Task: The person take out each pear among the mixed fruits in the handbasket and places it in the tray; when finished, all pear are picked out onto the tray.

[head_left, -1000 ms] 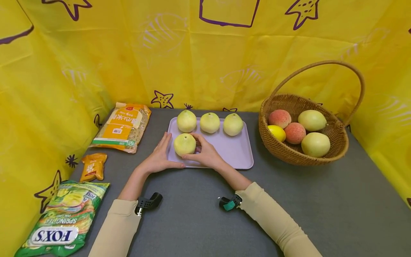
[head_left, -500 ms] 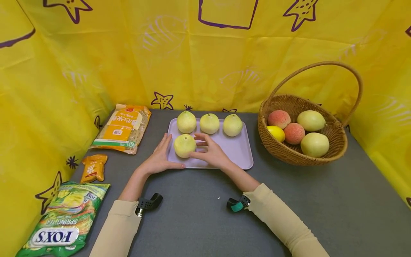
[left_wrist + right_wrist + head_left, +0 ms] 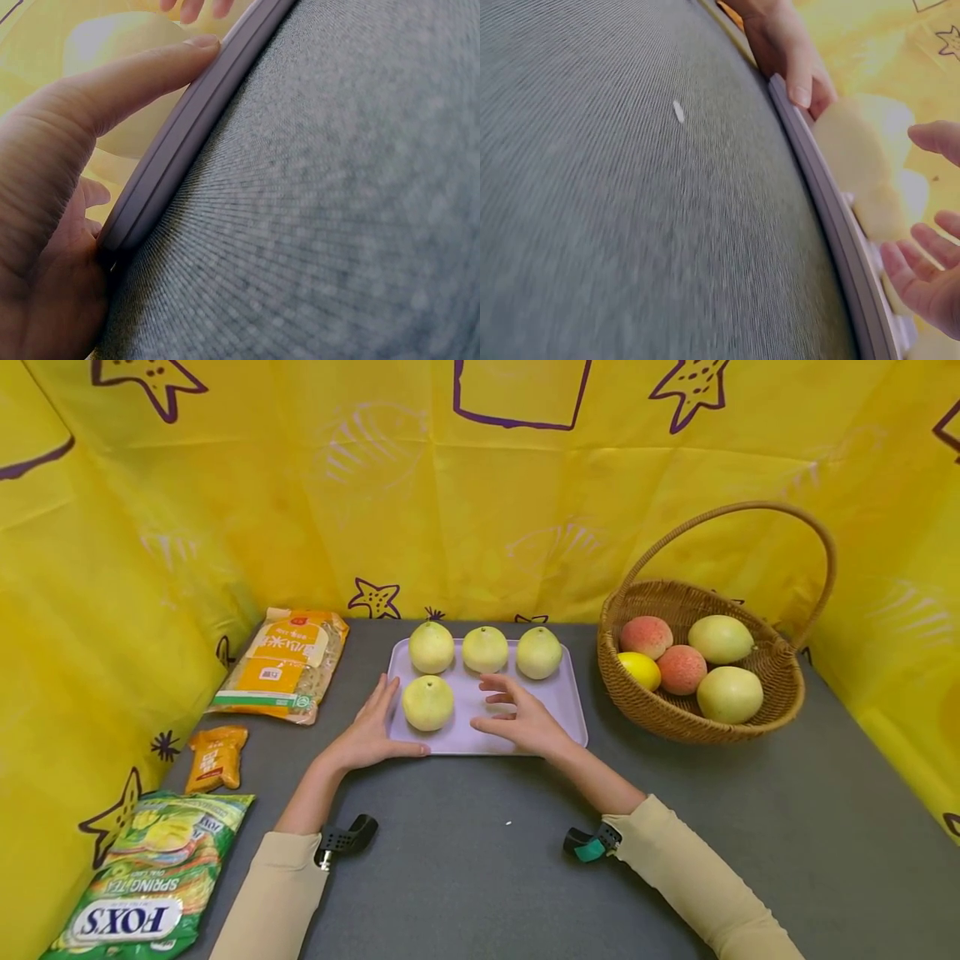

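On the lilac tray [image 3: 512, 714], three pale green fruits stand along the back, including the middle one [image 3: 485, 649], with another [image 3: 428, 702] at the front left. The left hand [image 3: 367, 732] lies around the tray's front left corner, fingers straight along the left side. In the left wrist view its thumb touches the rim [image 3: 176, 142]. Over the middle of the tray is the right hand [image 3: 528, 722], fingers spread and slightly bent, holding nothing, a gap to the right of the front fruit. The right wrist view shows its thumb and fingers apart [image 3: 930, 289].
A wicker basket [image 3: 660, 718] with a tall handle holds peaches, a lemon and green fruits at the right. Along the left lie an orange and clear bag [image 3: 281, 664], a small orange packet [image 3: 216, 758] and a green Fox's bag [image 3: 153, 877]. A yellow cloth [image 3: 450, 527] hangs behind.
The right hand has let go of the front left fruit and moved to the right. That fruit stays in place on the tray, and the left hand has stayed at the corner.
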Tool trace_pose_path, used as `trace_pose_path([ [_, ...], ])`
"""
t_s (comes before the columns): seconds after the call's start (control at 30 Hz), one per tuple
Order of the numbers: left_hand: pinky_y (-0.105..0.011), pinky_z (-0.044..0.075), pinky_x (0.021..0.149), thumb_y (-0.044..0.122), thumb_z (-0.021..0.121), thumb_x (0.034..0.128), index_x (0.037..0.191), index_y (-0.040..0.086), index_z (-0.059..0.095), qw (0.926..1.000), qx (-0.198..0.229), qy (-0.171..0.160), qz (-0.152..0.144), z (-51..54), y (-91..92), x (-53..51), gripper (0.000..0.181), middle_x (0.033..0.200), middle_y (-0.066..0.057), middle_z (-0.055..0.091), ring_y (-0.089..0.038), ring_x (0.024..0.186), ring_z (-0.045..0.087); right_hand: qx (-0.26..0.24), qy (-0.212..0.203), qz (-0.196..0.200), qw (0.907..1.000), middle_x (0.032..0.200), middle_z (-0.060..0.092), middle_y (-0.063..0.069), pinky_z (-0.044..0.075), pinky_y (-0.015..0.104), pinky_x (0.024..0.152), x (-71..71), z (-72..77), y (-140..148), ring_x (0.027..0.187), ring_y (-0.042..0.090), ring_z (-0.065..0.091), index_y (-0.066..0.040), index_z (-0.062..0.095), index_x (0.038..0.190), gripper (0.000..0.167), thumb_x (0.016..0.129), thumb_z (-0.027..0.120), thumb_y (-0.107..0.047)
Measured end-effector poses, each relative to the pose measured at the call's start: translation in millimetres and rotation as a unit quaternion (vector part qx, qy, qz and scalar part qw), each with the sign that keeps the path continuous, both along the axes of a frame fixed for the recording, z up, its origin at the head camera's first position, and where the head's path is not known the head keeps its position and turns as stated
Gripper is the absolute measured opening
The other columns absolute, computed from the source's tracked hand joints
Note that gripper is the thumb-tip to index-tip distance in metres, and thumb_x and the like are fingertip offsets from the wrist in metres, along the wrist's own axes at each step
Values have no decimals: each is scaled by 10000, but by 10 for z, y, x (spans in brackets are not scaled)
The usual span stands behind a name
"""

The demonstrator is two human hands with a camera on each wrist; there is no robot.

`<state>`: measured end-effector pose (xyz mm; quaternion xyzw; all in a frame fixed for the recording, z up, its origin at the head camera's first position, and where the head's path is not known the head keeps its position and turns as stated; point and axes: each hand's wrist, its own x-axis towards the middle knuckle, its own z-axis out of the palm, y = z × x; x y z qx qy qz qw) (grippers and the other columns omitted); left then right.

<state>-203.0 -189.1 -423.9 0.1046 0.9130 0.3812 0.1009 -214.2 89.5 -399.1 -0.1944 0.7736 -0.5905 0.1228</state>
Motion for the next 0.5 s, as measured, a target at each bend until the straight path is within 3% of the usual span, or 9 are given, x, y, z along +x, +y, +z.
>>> trace_pose_path([
  [0.23,-653,73,1106,526,849,674,1575,111,5,10000,18,0,1,-19,-14,-17,1303,1617,-128,-147,-421,1455,-55,136,34,-83,9999,1435,455,188,428,479,1011,49,23,181,1289,356,455,-27,397,1448,705,849,762,-94],
  [0.5,-657,69,1104,529,846,677,1575,116,-2,10000,-44,-6,8,-17,-12,-14,1302,1616,-128,-153,-423,1455,-57,428,92,-87,9990,1434,459,162,416,485,1020,129,96,407,1289,333,453,-54,410,1448,678,871,749,-164],
])
